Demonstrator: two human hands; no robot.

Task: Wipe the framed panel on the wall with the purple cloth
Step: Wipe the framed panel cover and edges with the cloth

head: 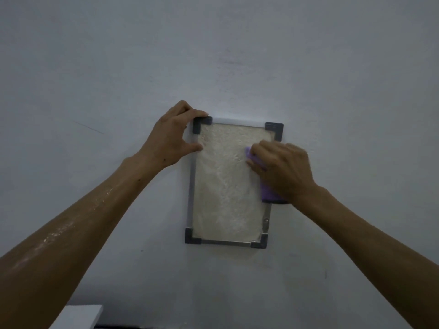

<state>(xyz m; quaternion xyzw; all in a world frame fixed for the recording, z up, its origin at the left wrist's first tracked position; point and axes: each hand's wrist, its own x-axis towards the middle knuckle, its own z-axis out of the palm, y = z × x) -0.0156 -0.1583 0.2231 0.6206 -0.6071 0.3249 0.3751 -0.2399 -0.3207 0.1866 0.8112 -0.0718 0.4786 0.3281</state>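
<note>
On the wall, the panel (pixel 225 184) is hanging upright while the right hand (pixel 282 169) is pressing the curled-in cloth (pixel 267 191) against its upper right. The left hand (pixel 171 138) is pinching the top-left corner. Wiping looks underway; the lower half likely remains.

A: We find the panel (pixel 228 181) mounted upright on the wall (pixel 237 55), with the left hand (pixel 172 136) at its upper left corner, thumb over the left frame edge.

B: We place the right hand (pixel 282 169) over the panel's right side, with the cloth (pixel 266 191) between it and the panel. A ledge (pixel 78 315) sits below left.
</note>
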